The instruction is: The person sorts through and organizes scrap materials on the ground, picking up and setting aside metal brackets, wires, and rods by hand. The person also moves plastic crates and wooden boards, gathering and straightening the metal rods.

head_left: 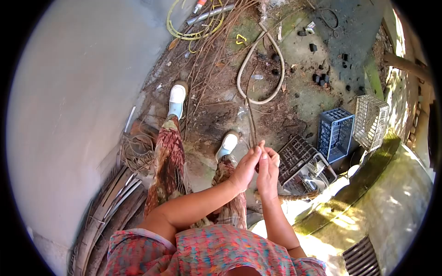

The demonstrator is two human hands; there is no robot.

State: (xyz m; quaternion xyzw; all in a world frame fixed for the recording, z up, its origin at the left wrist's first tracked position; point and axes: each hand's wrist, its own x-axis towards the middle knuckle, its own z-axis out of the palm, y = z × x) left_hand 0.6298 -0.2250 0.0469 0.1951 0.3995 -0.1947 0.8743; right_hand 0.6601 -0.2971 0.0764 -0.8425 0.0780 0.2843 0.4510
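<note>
My left hand (245,171) and my right hand (268,174) are pressed together in front of my body, fingertips closed. A thin brown strand (252,120), either cord or a dry stem, runs from the fingers up toward a pale hose loop (240,78) on the ground. It looks doubled for part of its length and crosses the lower left of the loop. Both hands appear to pinch its near end, though the fingers partly hide the grip.
A dark crate (294,158), a blue crate (335,133) and a pale crate (371,120) stand on the right. Dry twigs (207,69) and a yellow-green hose coil (171,25) lie ahead. A grey wall (87,92) rises on the left, above stacked wooden strips (103,216).
</note>
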